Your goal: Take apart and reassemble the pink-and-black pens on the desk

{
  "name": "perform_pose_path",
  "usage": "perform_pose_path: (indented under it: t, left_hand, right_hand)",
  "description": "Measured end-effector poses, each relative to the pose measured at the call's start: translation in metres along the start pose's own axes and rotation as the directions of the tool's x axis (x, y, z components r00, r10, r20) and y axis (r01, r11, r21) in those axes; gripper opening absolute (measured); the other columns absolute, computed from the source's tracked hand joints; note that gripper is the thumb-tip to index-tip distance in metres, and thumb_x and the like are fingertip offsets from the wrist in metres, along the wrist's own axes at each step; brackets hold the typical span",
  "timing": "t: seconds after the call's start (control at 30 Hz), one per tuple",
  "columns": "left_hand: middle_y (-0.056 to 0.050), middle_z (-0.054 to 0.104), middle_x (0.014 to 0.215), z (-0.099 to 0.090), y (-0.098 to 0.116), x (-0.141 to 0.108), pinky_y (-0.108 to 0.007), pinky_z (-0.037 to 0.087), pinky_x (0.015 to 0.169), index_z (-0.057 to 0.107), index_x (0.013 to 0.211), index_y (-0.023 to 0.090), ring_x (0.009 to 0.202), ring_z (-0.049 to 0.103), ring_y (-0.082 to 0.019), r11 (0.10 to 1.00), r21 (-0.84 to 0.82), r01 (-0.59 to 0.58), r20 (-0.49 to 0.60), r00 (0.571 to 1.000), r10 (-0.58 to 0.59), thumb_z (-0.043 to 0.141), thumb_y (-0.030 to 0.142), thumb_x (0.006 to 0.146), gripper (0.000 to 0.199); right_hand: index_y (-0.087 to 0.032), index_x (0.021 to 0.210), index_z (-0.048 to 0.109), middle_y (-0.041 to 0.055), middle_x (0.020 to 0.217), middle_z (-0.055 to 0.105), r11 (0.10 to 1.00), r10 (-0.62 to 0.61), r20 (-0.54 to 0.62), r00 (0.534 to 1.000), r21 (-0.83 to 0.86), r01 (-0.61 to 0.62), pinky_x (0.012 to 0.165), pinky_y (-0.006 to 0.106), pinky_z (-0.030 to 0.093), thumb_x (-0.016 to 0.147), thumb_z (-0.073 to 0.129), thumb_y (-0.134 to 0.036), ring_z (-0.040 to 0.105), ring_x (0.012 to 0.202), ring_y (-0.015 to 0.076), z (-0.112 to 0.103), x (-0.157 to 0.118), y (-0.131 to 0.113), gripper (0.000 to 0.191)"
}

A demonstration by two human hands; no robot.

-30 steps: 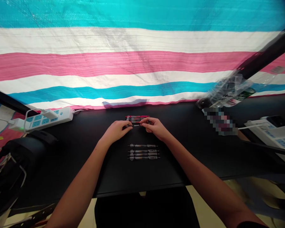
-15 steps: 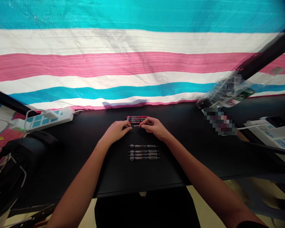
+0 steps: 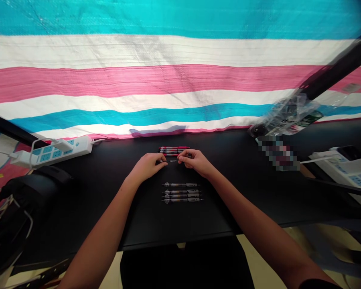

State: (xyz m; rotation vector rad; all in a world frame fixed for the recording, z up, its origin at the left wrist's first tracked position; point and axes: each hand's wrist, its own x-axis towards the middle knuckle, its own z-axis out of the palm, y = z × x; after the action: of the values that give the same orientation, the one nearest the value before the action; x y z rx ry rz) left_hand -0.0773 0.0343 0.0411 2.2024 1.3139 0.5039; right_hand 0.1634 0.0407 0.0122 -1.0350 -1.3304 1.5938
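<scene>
Both of my hands are over the middle of the black table. My left hand (image 3: 151,164) is closed, its thumb and fingers pinching a thin dark stick with a pale end (image 3: 172,161), perhaps a pen or its refill. Just right of that pale end, a small gap away, is my right hand (image 3: 195,161), with its fingertips pinched together. Whatever they hold is hidden or too small to name. Behind my hands lie several red pens (image 3: 173,147), side by side and partly covered. Nearer to me, several black-and-clear pens (image 3: 182,196) lie in a row, one set slightly apart (image 3: 181,185).
A white power strip (image 3: 64,150) with plugs and cables stands at the left, above a black rounded object (image 3: 52,178). On the right are a clear plastic bag (image 3: 289,114), a blurred-out item (image 3: 279,154) and another power strip (image 3: 343,168). A striped sheet (image 3: 168,80) hangs behind the table (image 3: 180,228).
My right fingertips have moved slightly right, off the pale end of the thin stick, so more of it shows. My left hand has stayed almost still. The pens lie as before.
</scene>
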Motion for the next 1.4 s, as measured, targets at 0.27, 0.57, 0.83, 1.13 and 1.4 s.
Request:
perform_pose_path:
  t: [0.27,0.57,0.83,1.13,1.4]
  left_hand:
    - [-0.003,0.073,0.084,-0.0006,0.0008,-0.0012,-0.028,0.042,0.065,0.071,0.091,0.021,0.073,0.064,-0.018,1.000,-0.003,0.000,-0.006,1.000,0.000,0.063,0.034,0.091,0.016]
    - [-0.002,0.072,0.079,-0.0026,0.0025,-0.0016,-0.029,0.042,0.064,0.073,0.093,0.021,0.068,0.062,-0.018,1.000,0.018,0.004,-0.019,1.000,-0.004,0.059,0.036,0.093,0.019]
    - [-0.001,0.071,0.078,-0.0025,0.0031,-0.0025,-0.029,0.041,0.065,0.072,0.092,0.021,0.067,0.061,-0.017,1.000,0.012,0.009,-0.021,1.000,-0.009,0.058,0.037,0.094,0.021]
    - [-0.002,0.072,0.082,-0.0019,0.0018,-0.0010,-0.028,0.042,0.065,0.071,0.092,0.021,0.070,0.062,-0.017,1.000,0.007,-0.001,-0.030,1.000,0.001,0.061,0.034,0.093,0.018]
    - [-0.002,0.072,0.085,0.0006,-0.0020,-0.0004,-0.027,0.042,0.067,0.070,0.093,0.020,0.074,0.062,-0.017,1.000,-0.002,-0.014,-0.039,0.999,0.013,0.063,0.031,0.090,0.013]
  right_hand:
    - [-0.018,0.077,0.063,-0.0026,0.066,0.057,0.999,-0.014,-0.013,1.000,0.040,0.015,0.047,0.025,0.023,0.071,0.083,-0.048,0.036,0.048,0.0056,0.0012,-0.0003,-0.0012,0.037]
    - [-0.018,0.082,0.065,-0.0046,0.066,0.052,0.998,-0.030,-0.033,0.999,0.056,0.032,0.046,0.026,0.024,0.068,0.086,-0.044,0.035,0.047,0.0052,0.0016,0.0004,0.0012,0.036]
    - [-0.018,0.079,0.064,-0.0057,0.065,0.049,0.999,-0.033,-0.034,0.999,0.032,0.034,0.048,0.025,0.026,0.067,0.086,-0.039,0.036,0.050,0.0054,0.0023,-0.0005,0.0001,0.033]
    - [-0.016,0.077,0.066,-0.0049,0.060,0.048,0.999,-0.009,-0.040,0.999,0.034,0.010,0.047,0.025,0.024,0.070,0.084,-0.044,0.035,0.047,0.0057,0.0006,0.0010,0.0025,0.034]
    - [-0.015,0.087,0.075,0.0000,0.070,0.060,0.999,-0.024,-0.010,1.000,0.047,0.024,0.049,0.026,0.025,0.072,0.082,-0.037,0.038,0.050,0.0055,-0.0012,0.0012,0.0050,0.028]
